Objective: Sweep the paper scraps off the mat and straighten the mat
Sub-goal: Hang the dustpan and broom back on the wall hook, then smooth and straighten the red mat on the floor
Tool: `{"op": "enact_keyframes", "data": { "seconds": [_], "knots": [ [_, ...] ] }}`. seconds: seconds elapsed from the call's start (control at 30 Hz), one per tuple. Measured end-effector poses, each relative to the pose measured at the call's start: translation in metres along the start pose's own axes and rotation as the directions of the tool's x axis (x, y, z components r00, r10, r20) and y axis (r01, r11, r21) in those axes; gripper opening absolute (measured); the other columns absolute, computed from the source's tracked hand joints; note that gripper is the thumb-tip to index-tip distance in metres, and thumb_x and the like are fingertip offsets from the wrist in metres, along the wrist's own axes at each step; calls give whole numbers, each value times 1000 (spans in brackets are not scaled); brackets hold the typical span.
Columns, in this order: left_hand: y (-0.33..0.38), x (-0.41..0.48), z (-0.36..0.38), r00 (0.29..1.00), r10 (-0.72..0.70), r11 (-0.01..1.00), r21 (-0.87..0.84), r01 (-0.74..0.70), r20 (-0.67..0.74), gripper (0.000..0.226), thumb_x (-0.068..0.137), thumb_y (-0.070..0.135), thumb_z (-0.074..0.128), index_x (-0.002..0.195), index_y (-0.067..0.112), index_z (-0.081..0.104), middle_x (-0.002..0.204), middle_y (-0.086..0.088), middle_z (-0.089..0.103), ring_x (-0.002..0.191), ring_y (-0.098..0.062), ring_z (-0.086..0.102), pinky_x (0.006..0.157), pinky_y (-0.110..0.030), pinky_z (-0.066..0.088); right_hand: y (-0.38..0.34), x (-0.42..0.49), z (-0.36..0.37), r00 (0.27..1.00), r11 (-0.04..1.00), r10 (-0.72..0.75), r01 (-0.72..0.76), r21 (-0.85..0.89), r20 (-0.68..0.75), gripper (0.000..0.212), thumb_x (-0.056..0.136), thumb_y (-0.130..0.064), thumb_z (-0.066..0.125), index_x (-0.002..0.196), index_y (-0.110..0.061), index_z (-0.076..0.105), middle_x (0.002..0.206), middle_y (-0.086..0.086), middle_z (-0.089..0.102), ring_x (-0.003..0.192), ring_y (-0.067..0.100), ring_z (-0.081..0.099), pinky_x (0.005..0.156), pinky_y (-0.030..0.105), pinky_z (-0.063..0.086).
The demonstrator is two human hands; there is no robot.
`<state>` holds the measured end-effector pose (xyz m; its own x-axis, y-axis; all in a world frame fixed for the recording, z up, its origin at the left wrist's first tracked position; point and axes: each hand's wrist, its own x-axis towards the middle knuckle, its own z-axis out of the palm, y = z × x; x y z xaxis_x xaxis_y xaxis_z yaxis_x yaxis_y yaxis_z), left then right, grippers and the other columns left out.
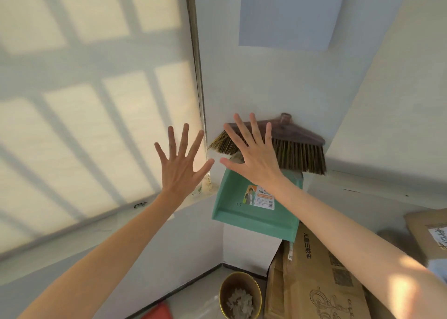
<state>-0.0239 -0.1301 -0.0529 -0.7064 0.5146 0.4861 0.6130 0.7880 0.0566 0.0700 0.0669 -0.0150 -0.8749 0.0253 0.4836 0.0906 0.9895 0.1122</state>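
Note:
Both my hands are raised in front of the wall corner with fingers spread and nothing in them. My left hand point(182, 160) is left of the corner. My right hand point(251, 152) overlaps the brown broom head point(298, 147), which rests bristles-down against the wall. Below the broom stands a green dustpan point(254, 218) with a label, propped upright. A round bin point(240, 295) on the floor holds several paper scraps point(239, 303). A red corner at the bottom edge point(158, 312) may be the mat; I cannot tell.
Flattened cardboard boxes point(314, 282) lean at the lower right under the dustpan. A window blind point(84, 113) fills the left side above a sill point(135, 212). A white ledge point(377, 193) runs along the right wall.

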Motion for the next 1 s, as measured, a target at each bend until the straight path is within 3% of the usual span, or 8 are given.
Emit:
{"op": "enact_keyframes", "data": {
  "seconds": [0.17,0.43,0.6,0.77,1.0],
  "knots": [
    [-29,-44,-22,998,-62,995,81,62,-3,77,91,73,20,156,35,9,165,0,0,150,-35,-7,111,-71,11,-48,-4,13,997,993,-80,79,91,12,83,89,-76,28,154,-32,4,163,-2,-4,149,28,-10,115,61,-5],
    [-49,-157,-71,953,-298,929,212,302,-51,76,91,72,26,156,35,11,165,1,3,151,-33,-4,111,-69,12,-122,-43,8,955,922,-295,289,258,-15,80,91,-72,28,155,-30,7,163,-2,-1,149,25,-8,116,59,-6],
    [-33,-239,-100,892,-444,854,263,448,-78,77,91,71,32,156,36,10,165,2,1,151,-30,-6,112,-70,9,-165,-91,-7,904,839,-425,414,352,-51,77,91,-70,29,155,-31,8,163,-4,1,150,23,-6,117,60,-2],
    [-27,-319,-134,804,-593,747,334,574,-56,79,89,74,24,155,38,-1,165,4,-7,151,-30,-10,111,-72,8,-217,-130,-29,833,755,-549,526,393,-60,78,92,-69,30,155,-29,5,163,-2,-2,149,24,-7,115,62,2],
    [-41,-420,-194,690,-717,618,366,696,-99,82,89,75,26,155,37,-2,165,3,-10,150,-29,-13,111,-73,5,-315,-180,-74,754,619,-649,603,503,-104,79,90,-70,33,154,-33,5,163,-6,-2,149,23,-10,116,61,-3]
  ]
}}
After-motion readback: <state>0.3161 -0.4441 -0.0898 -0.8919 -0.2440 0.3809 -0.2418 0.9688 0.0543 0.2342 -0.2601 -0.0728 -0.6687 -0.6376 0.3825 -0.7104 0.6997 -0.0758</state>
